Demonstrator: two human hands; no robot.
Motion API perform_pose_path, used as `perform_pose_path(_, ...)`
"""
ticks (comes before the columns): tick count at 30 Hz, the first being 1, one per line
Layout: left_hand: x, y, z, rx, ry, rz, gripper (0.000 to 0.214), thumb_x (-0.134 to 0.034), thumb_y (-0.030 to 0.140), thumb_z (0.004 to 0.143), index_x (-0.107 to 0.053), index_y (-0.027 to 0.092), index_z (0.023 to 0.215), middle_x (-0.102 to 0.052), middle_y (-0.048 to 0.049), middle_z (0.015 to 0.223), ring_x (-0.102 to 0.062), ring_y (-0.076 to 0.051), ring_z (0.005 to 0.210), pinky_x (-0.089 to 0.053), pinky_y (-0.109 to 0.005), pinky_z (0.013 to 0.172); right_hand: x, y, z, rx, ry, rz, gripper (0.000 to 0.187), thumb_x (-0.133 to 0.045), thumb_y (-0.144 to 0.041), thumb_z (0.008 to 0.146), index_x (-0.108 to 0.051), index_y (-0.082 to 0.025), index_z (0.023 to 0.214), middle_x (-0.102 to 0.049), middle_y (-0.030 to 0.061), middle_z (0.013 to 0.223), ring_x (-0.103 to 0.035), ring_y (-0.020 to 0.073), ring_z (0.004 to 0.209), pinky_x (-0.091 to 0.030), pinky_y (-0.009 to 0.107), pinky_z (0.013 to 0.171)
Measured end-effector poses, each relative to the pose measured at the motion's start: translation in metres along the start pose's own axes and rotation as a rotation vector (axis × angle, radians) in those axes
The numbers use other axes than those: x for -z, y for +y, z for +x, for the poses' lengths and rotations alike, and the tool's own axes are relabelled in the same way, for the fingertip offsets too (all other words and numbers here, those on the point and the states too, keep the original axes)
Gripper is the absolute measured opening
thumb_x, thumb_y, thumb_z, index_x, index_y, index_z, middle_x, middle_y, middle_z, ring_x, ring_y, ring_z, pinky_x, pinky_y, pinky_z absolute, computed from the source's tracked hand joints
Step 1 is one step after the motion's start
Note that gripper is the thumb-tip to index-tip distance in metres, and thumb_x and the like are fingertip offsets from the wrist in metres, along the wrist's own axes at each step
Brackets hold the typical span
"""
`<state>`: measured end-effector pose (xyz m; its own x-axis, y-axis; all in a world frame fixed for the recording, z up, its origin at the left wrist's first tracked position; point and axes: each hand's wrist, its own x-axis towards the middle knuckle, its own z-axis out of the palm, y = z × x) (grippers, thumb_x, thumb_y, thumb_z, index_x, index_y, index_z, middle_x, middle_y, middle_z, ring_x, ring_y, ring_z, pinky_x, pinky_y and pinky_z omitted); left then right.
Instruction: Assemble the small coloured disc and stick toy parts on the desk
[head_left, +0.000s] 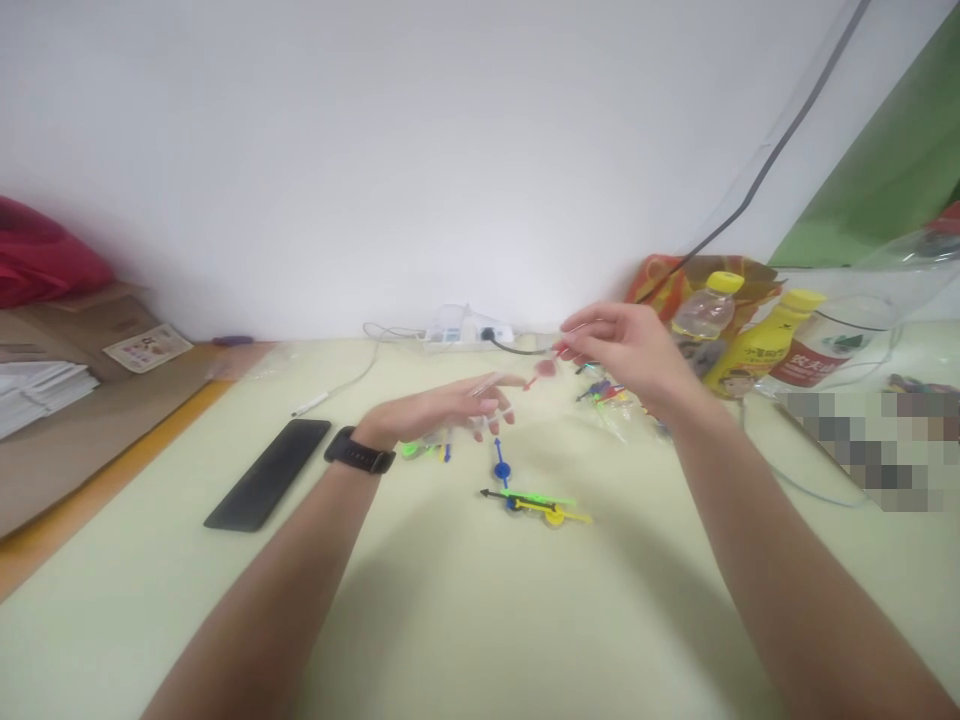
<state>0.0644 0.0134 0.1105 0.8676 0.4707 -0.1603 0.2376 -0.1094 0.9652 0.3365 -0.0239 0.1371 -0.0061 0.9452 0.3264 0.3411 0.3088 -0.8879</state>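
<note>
My right hand (619,345) is raised above the table, its fingertips pinching a red arrow-shaped spinner (545,370) that hangs down to the left. My left hand (454,405), with a black watch at the wrist, has its fingers loosely curved around a clear plastic bag (491,385); the bag is blurred and hard to make out. In front of the hands lie a blue arrow spinner (502,469), a yellow one (555,516), a black one (499,495) and a green one (559,500), the last three overlapping. Green and blue pieces (427,450) show under my left hand.
A pile of coloured spinners (604,392) in clear plastic lies beyond my right hand. A black phone (268,475) is at left, near a white cable (349,380). A power strip (469,332) sits by the wall. Bottles, including a yellow one (757,345), stand at right.
</note>
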Motion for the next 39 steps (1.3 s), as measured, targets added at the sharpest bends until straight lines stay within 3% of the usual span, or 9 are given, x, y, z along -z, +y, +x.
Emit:
perform_pose_path(5,-0.006,0.007,0.002,-0.059,-0.004,-0.009,0.07,-0.059,0.061,0.094,-0.041,0.036,0.156,-0.056,-0.011,0.128,-0.059,-0.027,0.109,-0.049,-0.04,0.09,-0.004,0.005,0.001,0.009,-0.077,-0.171,0.016,-0.072,-0.028,0.084,-0.075,-0.017,0.095,-0.077,0.0069,0.084,-0.066,0.0173,0.068,-0.042,0.023,0.048)
perform_pose_path(11,-0.005,0.005,0.003,-0.034,0.009,-0.02,0.07,-0.059,0.059,0.095,-0.039,0.037,0.158,-0.058,-0.0107,0.125,-0.06,-0.027,0.108,-0.05,-0.042,0.091,0.001,0.01,0.003,0.122,-0.078,-0.22,0.014,-0.071,-0.026,0.082,-0.077,-0.016,0.09,-0.073,0.0053,0.08,-0.065,0.0169,0.072,-0.048,0.027,0.062)
perform_pose_path(17,-0.007,-0.002,0.007,-0.057,-0.008,-0.049,0.067,-0.058,0.054,0.097,-0.036,0.036,0.158,-0.051,-0.0129,0.143,-0.055,-0.028,0.12,-0.05,-0.041,0.092,-0.002,0.01,0.002,0.101,-0.033,-0.141,0.02,-0.076,-0.033,0.081,-0.077,-0.017,0.092,-0.075,0.0065,0.083,-0.066,0.018,0.072,-0.045,0.027,0.059)
perform_pose_path(22,-0.011,-0.002,0.009,-0.029,-0.003,-0.08,0.062,-0.059,0.052,0.097,-0.043,0.034,0.154,-0.053,-0.0128,0.139,-0.056,-0.028,0.119,-0.051,-0.042,0.092,-0.002,0.005,0.0,0.044,-0.082,-0.164,0.02,-0.075,-0.037,0.083,-0.076,-0.018,0.088,-0.077,0.0065,0.086,-0.067,0.0195,0.075,-0.044,0.027,0.058)
perform_pose_path(28,-0.011,-0.001,0.009,0.009,-0.004,-0.1,0.061,-0.056,0.054,0.098,-0.044,0.031,0.153,-0.059,-0.0108,0.121,-0.057,-0.027,0.113,-0.05,-0.041,0.092,0.0,-0.005,-0.001,0.147,-0.004,-0.192,0.03,-0.063,-0.043,0.094,-0.075,-0.017,0.085,-0.078,0.0067,0.089,-0.069,0.021,0.087,-0.05,0.03,0.078)
perform_pose_path(32,-0.012,0.0,0.009,0.022,0.014,-0.094,0.06,-0.056,0.055,0.098,-0.046,0.031,0.152,-0.06,-0.0102,0.119,-0.058,-0.026,0.11,-0.05,-0.042,0.093,0.005,-0.008,-0.003,0.176,-0.136,-0.224,0.039,-0.058,-0.052,0.097,-0.076,-0.019,0.087,-0.077,0.0067,0.096,-0.067,0.022,0.094,-0.05,0.03,0.079)
perform_pose_path(36,-0.012,0.0,0.009,0.025,0.021,-0.089,0.06,-0.056,0.055,0.098,-0.046,0.032,0.152,-0.058,-0.0103,0.122,-0.059,-0.026,0.109,-0.05,-0.042,0.092,0.009,-0.009,-0.005,0.253,-0.34,-0.259,0.024,-0.067,-0.044,0.092,-0.076,-0.022,0.095,-0.077,0.0048,0.104,-0.066,0.0229,0.101,-0.049,0.034,0.091)
perform_pose_path(39,-0.012,0.0,0.009,0.018,0.02,-0.101,0.06,-0.055,0.055,0.098,-0.046,0.032,0.152,-0.058,-0.0107,0.121,-0.059,-0.027,0.109,-0.05,-0.042,0.092,0.007,-0.009,-0.006,0.28,-0.415,-0.253,0.017,-0.065,-0.036,0.092,-0.075,-0.023,0.094,-0.076,0.0036,0.102,-0.067,0.0221,0.102,-0.047,0.037,0.099)
